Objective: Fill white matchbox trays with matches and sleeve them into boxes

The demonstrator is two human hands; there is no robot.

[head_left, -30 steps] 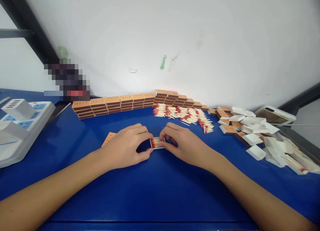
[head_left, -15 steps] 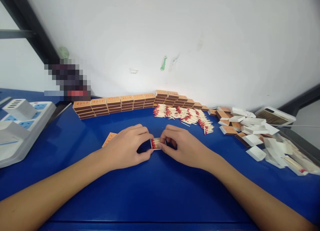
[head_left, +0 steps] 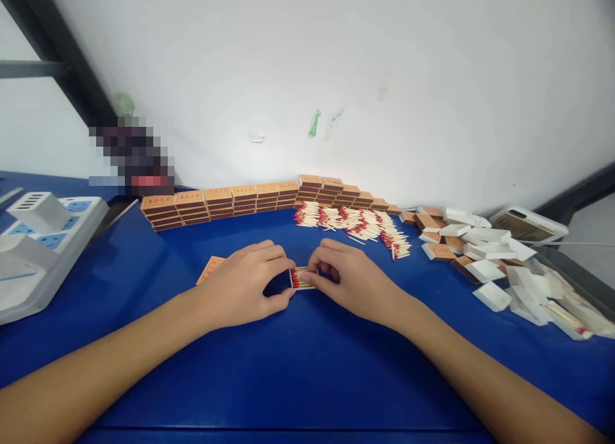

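Observation:
A small white matchbox tray (head_left: 303,286) lies on the blue table between my hands, filled with red-headed matches (head_left: 296,277). My left hand (head_left: 247,284) grips its left end, thumb at the near corner and forefinger at the far one. At the opposite end, my right hand (head_left: 343,271) is closed, its thumb over the matches and its fingers at the tray's far side. Just behind my left hand, an orange matchbox sleeve or box (head_left: 210,269) is partly hidden.
Stacked matchboxes (head_left: 218,197) line the wall. In front of them lies a heap of loose matches (head_left: 355,220). White trays (head_left: 490,239) and orange sleeves (head_left: 438,251) are piled at right, near a phone-like object (head_left: 528,223). A power strip (head_left: 72,239) sits at left.
My right thumb has shifted slightly over the matches. The tray and my left hand stay nearly still, and the view has tilted a little.

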